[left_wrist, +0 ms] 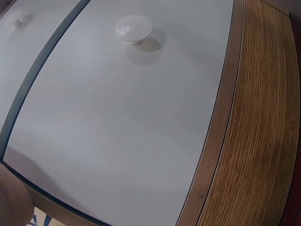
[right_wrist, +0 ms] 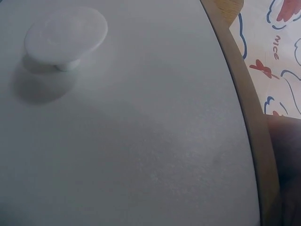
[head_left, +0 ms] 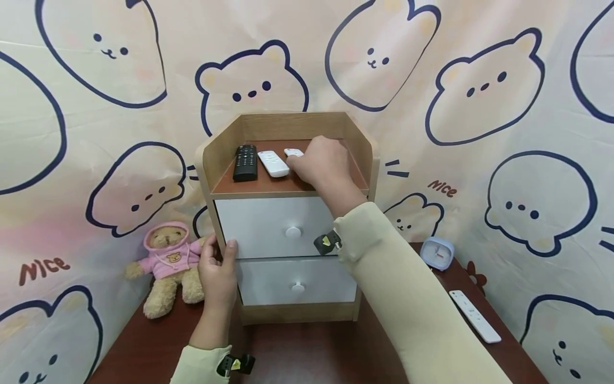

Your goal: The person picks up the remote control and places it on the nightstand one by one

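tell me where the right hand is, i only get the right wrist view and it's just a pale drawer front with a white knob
Observer: The right hand is over the top shelf, beside a partly hidden white remote; whether it grips anything is hidden.
Operator: ok and what's the other one touching
Observer: The left hand is against the left side of the cabinet, near the front edge.
Operator: anything else lying up top
Observer: Yes, a second white remote lies to the left of the right hand, with a black remote farther left.
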Tool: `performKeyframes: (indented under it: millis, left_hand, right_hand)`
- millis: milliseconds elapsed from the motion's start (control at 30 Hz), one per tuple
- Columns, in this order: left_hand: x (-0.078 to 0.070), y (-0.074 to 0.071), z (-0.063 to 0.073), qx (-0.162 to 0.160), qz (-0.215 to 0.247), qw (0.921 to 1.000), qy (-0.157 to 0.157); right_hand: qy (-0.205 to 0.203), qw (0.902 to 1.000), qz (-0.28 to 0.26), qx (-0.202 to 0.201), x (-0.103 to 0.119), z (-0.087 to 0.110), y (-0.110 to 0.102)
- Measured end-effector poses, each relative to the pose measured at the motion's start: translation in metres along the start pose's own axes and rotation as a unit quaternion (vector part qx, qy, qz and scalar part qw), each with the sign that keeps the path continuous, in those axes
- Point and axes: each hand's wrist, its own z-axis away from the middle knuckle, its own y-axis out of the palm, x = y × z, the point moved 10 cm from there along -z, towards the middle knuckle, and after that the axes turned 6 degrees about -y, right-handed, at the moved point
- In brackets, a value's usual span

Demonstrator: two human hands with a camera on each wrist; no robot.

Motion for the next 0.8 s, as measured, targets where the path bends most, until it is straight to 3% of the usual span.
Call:
performKeyframes:
  millis: [167,300,400,467,567,733,800]
  left_hand:
    - [0.004,-0.001,0.002,0.000,-0.008,1.0000,0.000]
    - [0.006,0.000,0.002,0.002,-0.001,1.0000,0.003]
    - [0.004,0.001,0.001,0.004,0.006,0.9999,0.009]
    - [0.002,0.002,0.000,0.004,0.008,0.9999,0.014]
    - [0.000,0.003,-0.001,0.003,0.004,0.9998,0.017]
    - [0.001,0.003,-0.001,0.002,0.002,0.9999,0.013]
    - [0.002,0.002,-0.001,0.003,0.003,0.9999,0.011]
  right_hand:
    - [-0.005,1.0000,0.007,-0.004,-0.003,0.005,0.001]
    - [-0.022,0.9990,0.034,-0.015,-0.005,0.021,-0.006]
    - [-0.072,0.9948,0.044,-0.058,-0.004,0.044,-0.012]
    - [-0.124,0.9859,0.028,-0.109,-0.004,0.063,-0.017]
    - [-0.219,0.9531,-0.016,-0.208,-0.008,0.098,-0.022]
    - [-0.347,0.8645,-0.072,-0.357,-0.034,0.163,-0.015]
    - [-0.366,0.8425,-0.088,-0.385,-0.050,0.184,-0.004]
